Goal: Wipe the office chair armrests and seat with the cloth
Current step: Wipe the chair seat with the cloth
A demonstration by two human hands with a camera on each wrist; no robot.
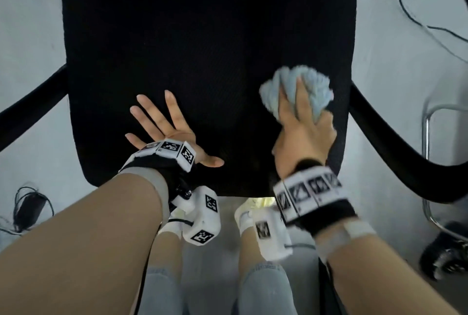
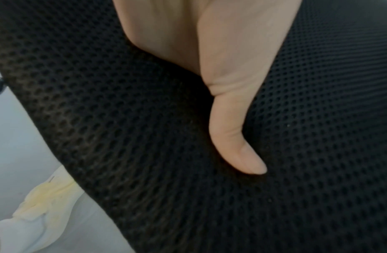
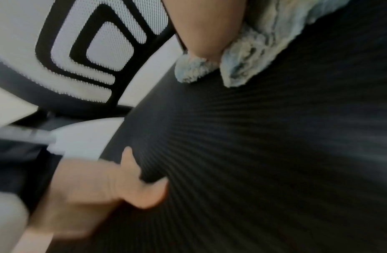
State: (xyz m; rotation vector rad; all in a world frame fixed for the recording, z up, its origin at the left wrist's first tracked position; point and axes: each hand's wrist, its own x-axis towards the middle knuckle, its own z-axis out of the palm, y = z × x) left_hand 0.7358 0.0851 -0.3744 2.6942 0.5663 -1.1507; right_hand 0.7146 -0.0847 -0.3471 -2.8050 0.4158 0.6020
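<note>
A black mesh chair seat (image 1: pixel 207 35) fills the head view, with a black armrest (image 1: pixel 33 101) on the left and another armrest (image 1: pixel 395 142) on the right. My left hand (image 1: pixel 162 124) lies flat on the seat's near left part, fingers spread; its thumb (image 2: pixel 238 142) rests on the mesh (image 2: pixel 145 154). My right hand (image 1: pixel 301 122) grips a bunched light-blue cloth (image 1: pixel 316 86) and presses it on the seat's right side, close to the right armrest. The cloth (image 3: pixel 253 51) pokes out under my palm on the seat (image 3: pixel 275 154); this view is blurred.
The floor is pale grey. A black adapter with cables (image 1: pixel 27 205) lies at the left, and a cable (image 1: pixel 415 15) runs at the upper right. A chrome chair frame (image 1: pixel 430 137) stands at the right. The mesh backrest (image 3: pixel 90 51) rises behind the seat. My feet (image 1: pixel 174 228) stand below the seat's front edge.
</note>
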